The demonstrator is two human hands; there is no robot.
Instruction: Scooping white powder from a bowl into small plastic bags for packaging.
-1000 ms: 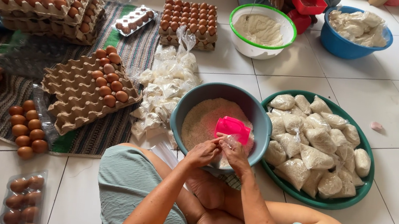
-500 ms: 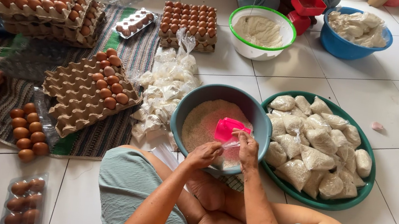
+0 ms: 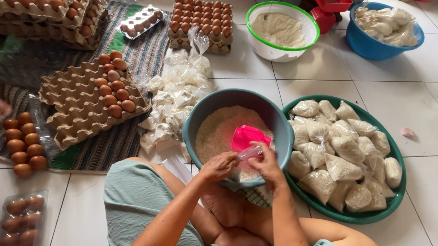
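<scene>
1. Left hand [image 3: 219, 165] and right hand [image 3: 268, 164] both pinch a small clear plastic bag [image 3: 249, 153] at the near rim of the grey-blue basin of rice [image 3: 195, 120].
2. A pink scoop [image 3: 249, 136] lies in the rice at 12 o'clock from the bag.
3. The green tray of filled bags [image 3: 385, 205] sits at 3 o'clock; empty bags [image 3: 175, 99] at 10; the egg carton [image 3: 75, 104] beyond them.

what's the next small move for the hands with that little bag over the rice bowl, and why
Probably spread the mouth of the small clear bag, since both the left hand and right hand pinch it over the grey-blue bowl of rice, and it looks empty, with the pink scoop lying beside it.
</scene>
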